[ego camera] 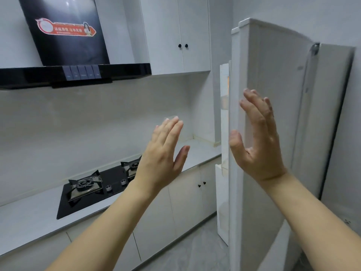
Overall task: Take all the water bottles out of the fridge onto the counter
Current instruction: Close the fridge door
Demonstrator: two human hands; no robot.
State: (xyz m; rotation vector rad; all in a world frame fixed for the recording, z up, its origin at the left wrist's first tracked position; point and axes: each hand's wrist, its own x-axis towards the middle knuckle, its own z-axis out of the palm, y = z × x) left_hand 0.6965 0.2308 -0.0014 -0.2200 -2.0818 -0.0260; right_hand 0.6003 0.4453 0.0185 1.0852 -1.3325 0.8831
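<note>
The fridge (pixel 273 114), at three o'clock in our view, is a tall, pale grey-white cabinet with smooth, plain faces. Its door (pixel 235 173) stands ajar and is seen nearly edge-on, so that only a narrow strip of the white inner door shelving (pixel 224 133) shows, with a warm orange glow near its top. We cannot see any water bottles from this angle; the interior is hidden behind the door.

Our right hand (pixel 257 141) is spread wide, fingers straight, in front of the door's outer face; whether it touches the door we cannot tell. Our left hand (pixel 166 153), near the centre, is likewise flat and open, holding nothing, raised in the air.

At nine o'clock from the fridge runs the pale counter (pixel 197 151), with a black gas hob (pixel 93 188) at eight o'clock, a black range hood (pixel 74 73) at ten o'clock, and white wall cabinets (pixel 179 36) at twelve.
</note>
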